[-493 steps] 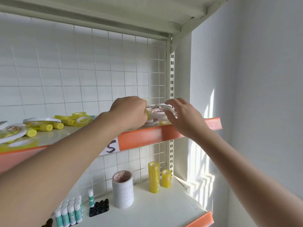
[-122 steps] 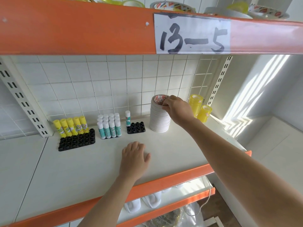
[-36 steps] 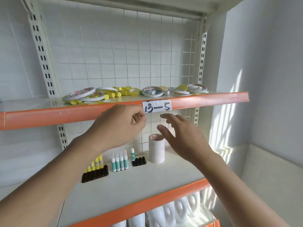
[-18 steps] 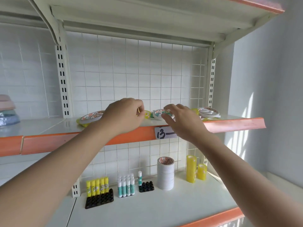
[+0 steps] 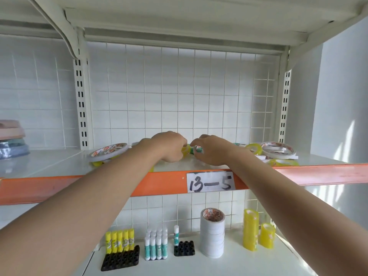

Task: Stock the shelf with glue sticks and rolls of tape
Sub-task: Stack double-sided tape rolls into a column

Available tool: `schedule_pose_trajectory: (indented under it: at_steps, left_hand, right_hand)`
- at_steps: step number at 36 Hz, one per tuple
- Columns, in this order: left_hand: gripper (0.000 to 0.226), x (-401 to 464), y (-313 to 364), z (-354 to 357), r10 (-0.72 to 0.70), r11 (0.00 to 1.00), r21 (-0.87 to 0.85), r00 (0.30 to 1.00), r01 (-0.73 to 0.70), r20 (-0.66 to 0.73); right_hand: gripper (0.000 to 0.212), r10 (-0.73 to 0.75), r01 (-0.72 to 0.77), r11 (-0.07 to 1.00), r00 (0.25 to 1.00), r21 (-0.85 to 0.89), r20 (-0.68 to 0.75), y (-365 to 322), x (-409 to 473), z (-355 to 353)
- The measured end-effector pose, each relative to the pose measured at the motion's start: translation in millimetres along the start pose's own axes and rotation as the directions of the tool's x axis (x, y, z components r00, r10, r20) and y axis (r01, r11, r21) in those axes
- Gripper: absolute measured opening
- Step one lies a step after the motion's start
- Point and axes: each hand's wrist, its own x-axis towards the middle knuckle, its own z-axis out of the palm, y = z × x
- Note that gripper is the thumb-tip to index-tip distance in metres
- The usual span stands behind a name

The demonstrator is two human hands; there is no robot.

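Both my hands rest on the upper shelf (image 5: pixel 175 166), which has an orange front edge, and they nearly touch. My left hand (image 5: pixel 169 146) is closed around a small yellow tape roll (image 5: pixel 186 151). My right hand (image 5: pixel 212 151) curls its fingers on a white tape roll (image 5: pixel 197 149); most of that roll is hidden. Loose rolls lie on the same shelf: a wide white roll (image 5: pixel 108 152) to the left, white rolls (image 5: pixel 277 152) and a yellow roll (image 5: pixel 253 148) to the right. On the lower shelf stand yellow glue sticks (image 5: pixel 119 241), teal glue sticks (image 5: pixel 156 246), a white tape stack (image 5: pixel 212 232) and yellow tape stacks (image 5: pixel 250 230).
A paper label reading 13-5 (image 5: pixel 211 182) is stuck on the orange edge. Black holders (image 5: pixel 120 260) (image 5: pixel 184 251) sit under the glue sticks. Stacked bowls (image 5: pixel 10 140) stand on the neighbouring bay at the far left. A white wall closes off the right side.
Over the last second both hands rose from in front of the orange edge onto the upper shelf and closed on rolls there. My view has tilted up slightly.
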Motion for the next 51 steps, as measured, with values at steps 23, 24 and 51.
schedule_pose_trajectory:
  at_steps: [23,24,51]
  left_hand:
    - [0.013,17,2,10,-0.042,0.956,-0.29,0.998,0.03,-0.037]
    - [0.014,15,4,9,-0.062,0.955,-0.295,0.996,0.041,-0.062]
    - [0.034,-143,40,-15,0.02,0.855,-0.374,0.742,-0.361,-0.67]
  right_hand:
    - [0.022,0.094,-0.095,0.996,0.99,0.0,-0.102,17,-1,6]
    - [0.021,0.102,-0.104,0.994,0.987,-0.012,-0.121,18,-1,5]
    - [0.016,0.053,-0.075,0.997,0.648,0.005,-0.76,-52,-140,-11]
